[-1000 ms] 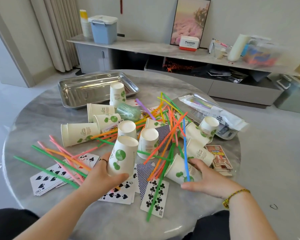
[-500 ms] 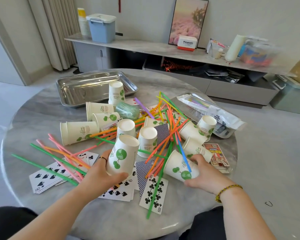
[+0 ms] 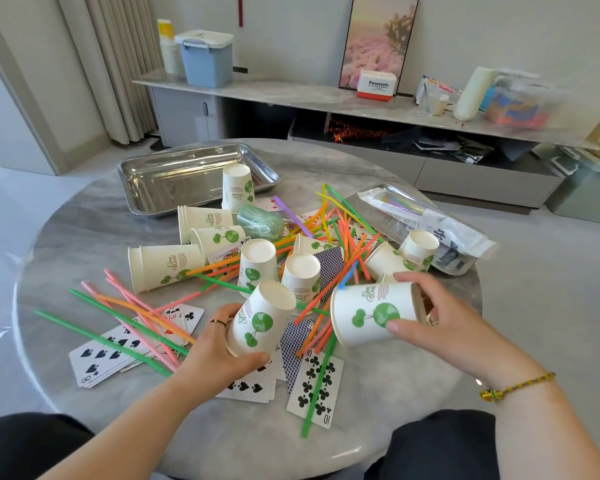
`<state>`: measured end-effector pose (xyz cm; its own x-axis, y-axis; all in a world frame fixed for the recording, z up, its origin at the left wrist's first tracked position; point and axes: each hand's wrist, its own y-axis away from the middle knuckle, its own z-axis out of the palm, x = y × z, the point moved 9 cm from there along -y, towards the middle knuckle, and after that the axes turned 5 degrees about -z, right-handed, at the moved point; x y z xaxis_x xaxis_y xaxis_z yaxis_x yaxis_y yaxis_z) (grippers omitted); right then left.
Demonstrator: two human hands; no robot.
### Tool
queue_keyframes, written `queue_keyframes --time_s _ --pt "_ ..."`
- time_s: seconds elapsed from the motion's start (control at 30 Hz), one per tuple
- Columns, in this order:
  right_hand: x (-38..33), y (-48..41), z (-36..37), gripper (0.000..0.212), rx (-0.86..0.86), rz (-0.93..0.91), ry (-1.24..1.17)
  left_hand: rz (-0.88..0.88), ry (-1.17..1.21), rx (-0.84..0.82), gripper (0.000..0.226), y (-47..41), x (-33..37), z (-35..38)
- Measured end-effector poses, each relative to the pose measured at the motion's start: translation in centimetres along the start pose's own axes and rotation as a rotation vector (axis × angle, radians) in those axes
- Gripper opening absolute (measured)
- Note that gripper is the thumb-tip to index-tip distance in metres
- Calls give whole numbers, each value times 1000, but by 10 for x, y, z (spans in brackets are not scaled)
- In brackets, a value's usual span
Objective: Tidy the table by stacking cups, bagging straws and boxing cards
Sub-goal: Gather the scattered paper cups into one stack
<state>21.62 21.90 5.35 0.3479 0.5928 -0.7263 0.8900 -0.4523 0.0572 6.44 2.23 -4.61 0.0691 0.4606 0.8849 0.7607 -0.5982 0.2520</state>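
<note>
The left hand (image 3: 219,355) grips a white paper cup with a green tree print (image 3: 260,320) and the right hand (image 3: 444,327) grips a second printed paper cup (image 3: 371,313) just beside it, so stacking looks barely begun, with loose cups, coloured plastic straws (image 3: 142,317) and playing cards (image 3: 94,365) scattered beyond and beneath both hands, unbagged and unboxed

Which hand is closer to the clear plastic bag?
Right. The right hand, holding a sideways cup, is in front of the bag; the left hand grips an upturned cup farther left.
</note>
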Motion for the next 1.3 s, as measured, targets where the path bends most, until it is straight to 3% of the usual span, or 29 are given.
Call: queue_keyframes --time_s 0.13,0.33,0.53,0.63,0.77,0.83,0.93,1.17,1.3 --pt "-14 -11 8 77 32 -42 28 -19 -172 30 73 -5 -8 -3" --pt "-42 -26 29 52 -7 -161 110 11 -474 36 69 -3 2 -2" --pt "-74 -41 53 52 -3 -329 118 8 -292 -105 106 -4 3 -3" --pt "-84 -49 64 62 -23 -389 146 4 -218 -234 103 1 4 -15" --pt "-97 -56 89 91 -57 -472 308 54 -76 -229 92 6 15 -42" --pt "-97 -56 107 90 -95 -500 408 60 -91 -213 91 6 16 -41" --pt "-88 -56 131 69 -220 -446 499 81 -178 -197 95 3 13 -27" --pt "-75 -48 134 75 -298 -355 213 81 -239 -141 97 -1 20 -12" --pt "-72 -29 112 67 -319 -332 -38 63 -247 -113 103 -2 18 -11"
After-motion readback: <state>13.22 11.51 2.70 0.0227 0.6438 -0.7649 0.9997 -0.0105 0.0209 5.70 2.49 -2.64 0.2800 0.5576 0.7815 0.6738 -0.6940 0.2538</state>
